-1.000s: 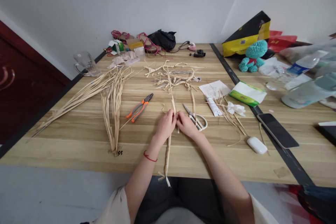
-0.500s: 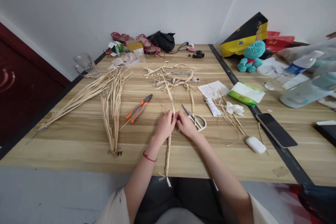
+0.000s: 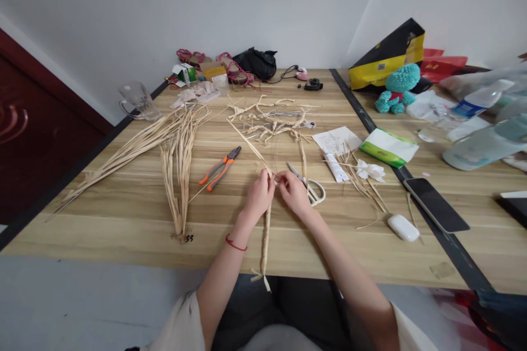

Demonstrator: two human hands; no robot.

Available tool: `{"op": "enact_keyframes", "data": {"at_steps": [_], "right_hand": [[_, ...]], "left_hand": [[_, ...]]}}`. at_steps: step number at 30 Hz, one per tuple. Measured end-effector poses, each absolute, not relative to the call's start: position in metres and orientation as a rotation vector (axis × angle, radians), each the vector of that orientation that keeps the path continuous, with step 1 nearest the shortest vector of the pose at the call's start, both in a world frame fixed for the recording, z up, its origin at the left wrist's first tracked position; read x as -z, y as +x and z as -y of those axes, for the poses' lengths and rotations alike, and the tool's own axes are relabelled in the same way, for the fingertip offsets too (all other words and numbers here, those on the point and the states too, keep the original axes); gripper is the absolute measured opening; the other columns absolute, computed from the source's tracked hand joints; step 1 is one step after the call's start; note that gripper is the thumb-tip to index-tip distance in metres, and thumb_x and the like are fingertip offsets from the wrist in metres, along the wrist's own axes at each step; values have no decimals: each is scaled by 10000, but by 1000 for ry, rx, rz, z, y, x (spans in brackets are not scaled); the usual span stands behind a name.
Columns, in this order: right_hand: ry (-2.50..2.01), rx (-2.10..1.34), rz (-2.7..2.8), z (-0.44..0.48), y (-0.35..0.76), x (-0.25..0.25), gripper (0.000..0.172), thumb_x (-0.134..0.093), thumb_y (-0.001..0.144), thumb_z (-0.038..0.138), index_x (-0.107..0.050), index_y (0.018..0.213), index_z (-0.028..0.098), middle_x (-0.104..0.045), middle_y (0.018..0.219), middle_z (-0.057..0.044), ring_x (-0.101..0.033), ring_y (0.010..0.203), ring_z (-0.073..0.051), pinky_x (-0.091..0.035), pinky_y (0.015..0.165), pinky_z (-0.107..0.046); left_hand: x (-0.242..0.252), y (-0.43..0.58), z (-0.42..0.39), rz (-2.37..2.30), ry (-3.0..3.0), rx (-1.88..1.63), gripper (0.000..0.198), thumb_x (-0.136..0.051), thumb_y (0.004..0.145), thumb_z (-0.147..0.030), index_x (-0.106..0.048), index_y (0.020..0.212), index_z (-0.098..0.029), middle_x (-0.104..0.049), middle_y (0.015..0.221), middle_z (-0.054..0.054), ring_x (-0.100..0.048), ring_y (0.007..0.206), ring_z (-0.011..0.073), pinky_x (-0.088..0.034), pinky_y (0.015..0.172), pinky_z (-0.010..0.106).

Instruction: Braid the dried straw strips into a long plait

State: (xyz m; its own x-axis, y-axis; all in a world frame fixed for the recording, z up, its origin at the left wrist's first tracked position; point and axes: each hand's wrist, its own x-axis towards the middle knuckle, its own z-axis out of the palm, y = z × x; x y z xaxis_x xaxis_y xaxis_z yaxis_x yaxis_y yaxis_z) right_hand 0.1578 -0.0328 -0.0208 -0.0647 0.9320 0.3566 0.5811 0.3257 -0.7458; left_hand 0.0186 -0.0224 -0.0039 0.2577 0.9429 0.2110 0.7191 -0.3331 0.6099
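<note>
My left hand (image 3: pixel 259 195) and my right hand (image 3: pixel 293 193) meet at the middle of the wooden table (image 3: pixel 123 214), both pinching the top of a straw braid (image 3: pixel 265 238). The braid runs toward me and hangs over the table's near edge, ending in a small tied tail. Loose straw strands (image 3: pixel 249 145) rise from between my fingers and slant away to the upper left. A red cord circles my left wrist. White-handled scissors (image 3: pixel 309 185) lie just right of my right hand.
Orange-handled pliers (image 3: pixel 218 168) lie left of the hands, beside bundles of long straw (image 3: pixel 175 159). Braided straw pieces (image 3: pixel 272 120) sit farther back. To the right are a paper note (image 3: pixel 335 140), a white earbud case (image 3: pixel 403 227), a phone (image 3: pixel 435 204), bottles and a teal plush toy (image 3: pixel 398 88).
The loose strands, which stood nearly straight away from my hands, now lean to the upper left. My hands have stayed at the same spot on the braid.
</note>
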Motion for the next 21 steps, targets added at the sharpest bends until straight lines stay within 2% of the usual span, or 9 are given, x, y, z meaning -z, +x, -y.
{"op": "enact_keyframes", "data": {"at_steps": [3,7,21], "right_hand": [[-1377,-533,1754,33,158,22,211,-411,836,175,-549,994,192,-651,907,-61,-596,791,-209,-483,736,-358],[-1359,-519,1781,33,158,21,216,-377,878,187,-549,1009,191,-659,926,-71,-610,863,-222,-474,780,-362],[-1449,-513,1773,35,157,18,250,-349,939,287,-552,1057,203,-685,921,-87,-645,837,-236,-463,743,-333]], "left_hand": [[6,17,22,-1468,2062,-871,118,-377,919,-234,-439,1014,-203,-664,843,46,-645,727,170,-413,586,245],[8,17,22,-1405,2008,-946,120,-375,924,-249,-440,1014,-204,-666,864,45,-654,768,160,-433,610,234],[4,18,23,-1428,2158,-921,124,-393,901,-203,-476,993,-194,-672,866,47,-638,726,164,-395,568,241]]}}
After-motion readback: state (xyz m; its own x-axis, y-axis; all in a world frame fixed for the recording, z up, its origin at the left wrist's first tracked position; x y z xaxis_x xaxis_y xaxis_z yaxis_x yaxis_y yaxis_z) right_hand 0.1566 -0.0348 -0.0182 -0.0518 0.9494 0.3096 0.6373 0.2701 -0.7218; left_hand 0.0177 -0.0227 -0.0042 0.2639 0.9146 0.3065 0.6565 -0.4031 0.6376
